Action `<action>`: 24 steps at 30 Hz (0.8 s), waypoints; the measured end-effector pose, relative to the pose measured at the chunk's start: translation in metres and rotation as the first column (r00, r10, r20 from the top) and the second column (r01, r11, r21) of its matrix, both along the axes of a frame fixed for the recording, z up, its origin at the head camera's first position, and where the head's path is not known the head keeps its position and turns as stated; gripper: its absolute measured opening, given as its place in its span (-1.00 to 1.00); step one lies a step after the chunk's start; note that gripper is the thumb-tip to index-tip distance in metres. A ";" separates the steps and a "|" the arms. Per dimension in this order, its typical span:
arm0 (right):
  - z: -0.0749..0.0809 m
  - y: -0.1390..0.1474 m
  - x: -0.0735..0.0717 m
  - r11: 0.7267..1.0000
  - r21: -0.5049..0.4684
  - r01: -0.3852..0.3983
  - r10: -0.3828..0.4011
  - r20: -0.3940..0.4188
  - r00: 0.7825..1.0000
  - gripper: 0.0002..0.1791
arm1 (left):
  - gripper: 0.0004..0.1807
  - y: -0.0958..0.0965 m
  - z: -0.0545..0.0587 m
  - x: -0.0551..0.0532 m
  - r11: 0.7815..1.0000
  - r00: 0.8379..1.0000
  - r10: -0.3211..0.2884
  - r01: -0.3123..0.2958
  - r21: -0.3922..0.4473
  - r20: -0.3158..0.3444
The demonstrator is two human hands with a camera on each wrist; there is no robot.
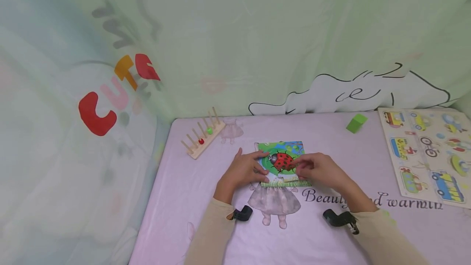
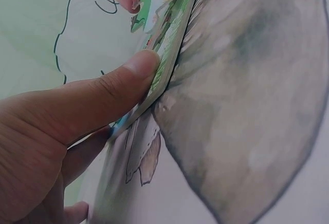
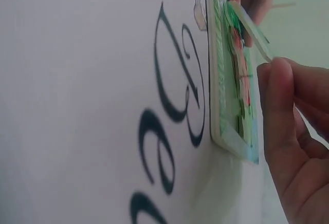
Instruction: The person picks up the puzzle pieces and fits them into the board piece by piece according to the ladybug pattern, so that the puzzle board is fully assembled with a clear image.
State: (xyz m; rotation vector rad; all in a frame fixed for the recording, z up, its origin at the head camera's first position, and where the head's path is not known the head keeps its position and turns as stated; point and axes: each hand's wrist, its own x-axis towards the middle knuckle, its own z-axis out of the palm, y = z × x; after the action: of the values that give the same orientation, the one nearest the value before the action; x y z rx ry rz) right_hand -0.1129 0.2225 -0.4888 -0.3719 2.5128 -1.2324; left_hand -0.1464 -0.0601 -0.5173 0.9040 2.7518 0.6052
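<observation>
A ladybug puzzle board [image 1: 287, 184] lies on the table in the head view, with a grassy strip along its near edge. My left hand [image 1: 241, 171] rests on its left side with the fingers spread; the left wrist view shows the thumb [image 2: 136, 70] pressing at the near edge. My right hand [image 1: 324, 170] is over the board's right side. Between thumb and fingertips it pinches a thin puzzle piece [image 3: 254, 31], which stands tilted above the ladybug picture in the right wrist view. Its printed side shows green and white in the left wrist view.
A wooden peg rack [image 1: 206, 144] with a red and a green bead stands at the back left. At the back right lies a green block [image 1: 356, 123]. A vehicle puzzle board [image 1: 423, 162] covers the table's right side. A curtain [image 1: 235, 52] hangs behind the table.
</observation>
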 end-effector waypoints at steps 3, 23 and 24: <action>0.000 -0.005 -0.001 0.999 0.007 0.038 -0.038 0.034 0.999 -0.76 | -0.69 0.000 0.001 0.000 1.000 1.000 0.000 0.000 0.001 0.000; -0.007 -0.026 0.006 0.971 0.184 0.155 -0.157 -0.005 0.988 -0.68 | -0.69 0.001 0.002 0.000 1.000 1.000 0.006 -0.006 -0.002 0.000; -0.006 -0.027 0.006 0.969 0.191 0.155 -0.154 -0.022 0.988 -0.69 | -0.69 0.001 0.002 0.000 1.000 1.000 0.006 -0.006 -0.004 -0.001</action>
State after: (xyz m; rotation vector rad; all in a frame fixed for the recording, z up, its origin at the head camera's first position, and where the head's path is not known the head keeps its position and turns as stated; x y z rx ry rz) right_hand -0.1068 0.1956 -0.4947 -0.1358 2.6802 -1.0289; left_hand -0.1461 -0.0591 -0.5150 0.8955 2.7569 0.6002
